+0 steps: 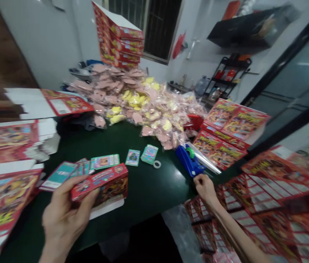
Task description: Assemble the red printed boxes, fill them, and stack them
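The person's left hand (64,219) pinches a red printed carton (99,182) between thumb and fingers, holding it by one end above the near edge of the dark green worktop (143,204). Just behind the carton, teal printed cards (58,175) lean close to the fingers, though I can't tell whether the hand touches them. A white flap of card (106,208) shows below the carton.

The right hand (205,188) lies at the worktop's edge with its fingers curled inward. From here I can't tell whether it is gripping anything. It sits just beside a blue tape dispenser (188,160), which lies on its side with a clear strip (205,159) running from it.

Farther along the worktop are three small groups of printed cards (105,161) and a thin tape ring (157,164). Behind them rises a heap of clear bags (140,102) filled with pink and yellow items. Stacked red boxes (233,124) stand at the right of the heap, and another stack (118,36) stands tilted behind it. Flat red printed sheets (266,197) spread beyond the right hand, and large flattened cartons (6,204) lie at the left.
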Demonstrator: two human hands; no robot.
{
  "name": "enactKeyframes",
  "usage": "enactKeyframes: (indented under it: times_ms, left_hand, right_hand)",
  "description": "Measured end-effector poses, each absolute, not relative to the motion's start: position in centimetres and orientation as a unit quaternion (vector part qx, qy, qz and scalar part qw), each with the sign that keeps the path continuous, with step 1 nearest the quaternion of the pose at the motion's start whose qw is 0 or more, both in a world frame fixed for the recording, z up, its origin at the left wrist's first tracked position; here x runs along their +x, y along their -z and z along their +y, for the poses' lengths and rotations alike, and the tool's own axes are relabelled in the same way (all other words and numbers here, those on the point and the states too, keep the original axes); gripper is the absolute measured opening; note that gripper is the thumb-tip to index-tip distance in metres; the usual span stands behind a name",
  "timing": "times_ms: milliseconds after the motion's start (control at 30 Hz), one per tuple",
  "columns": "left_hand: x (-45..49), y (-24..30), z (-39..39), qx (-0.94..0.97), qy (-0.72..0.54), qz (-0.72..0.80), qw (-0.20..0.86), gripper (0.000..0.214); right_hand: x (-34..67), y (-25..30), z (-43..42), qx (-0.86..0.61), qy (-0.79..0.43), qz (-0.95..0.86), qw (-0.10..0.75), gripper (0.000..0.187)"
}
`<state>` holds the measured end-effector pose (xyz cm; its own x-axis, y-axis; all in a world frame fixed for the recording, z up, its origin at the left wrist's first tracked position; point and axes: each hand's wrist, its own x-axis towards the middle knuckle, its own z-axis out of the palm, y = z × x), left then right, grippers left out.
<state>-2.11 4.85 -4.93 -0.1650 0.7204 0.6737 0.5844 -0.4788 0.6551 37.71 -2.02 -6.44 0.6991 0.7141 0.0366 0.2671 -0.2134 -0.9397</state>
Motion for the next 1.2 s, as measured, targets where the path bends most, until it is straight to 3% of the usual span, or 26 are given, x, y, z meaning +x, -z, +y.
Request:
enactKeyframes:
  times_ms: [167,367,567,833,1033,1200]
  left_hand:
    - [-1.1,2.8,4.2,0.684,-0.561,0.466,0.020,0.031]
    - [-0.8,2.8,3.2,0.673,-0.587,0.439,0.097,0.034]
    - [-1.1,2.5,3.1,0.699,-0.598,0.387,0.057,0.034]
    - [-2.5,0.4,3.3,0.828,-0.480,0.283,0.062,0.030]
    - [-2.7,-0.2,3.9,0.810,-0.494,0.306,0.085,0.035]
    - [-3.9,0.4,2.8,0.710,-0.568,0.400,0.112,0.029]
  right_hand:
    - [26.0,3.1,-3.1,-0.643,-0.334,-0.459,0.514,0.021]
    - [13.4,-1.3,-1.1,-0.406,-0.535,-0.447,0.591,0.024]
    - [11.5,-1.5,-0.1,-0.449,-0.546,-0.376,0.599,0.035]
    - [11.4,-1.4,-0.5,-0.445,-0.593,-0.333,0.583,0.043]
    - [10.7,3.9,0.5,-0.538,-0.583,-0.292,0.534,0.051]
    - [10.8,5.6,0.5,-0.550,-0.580,-0.290,0.526,0.047]
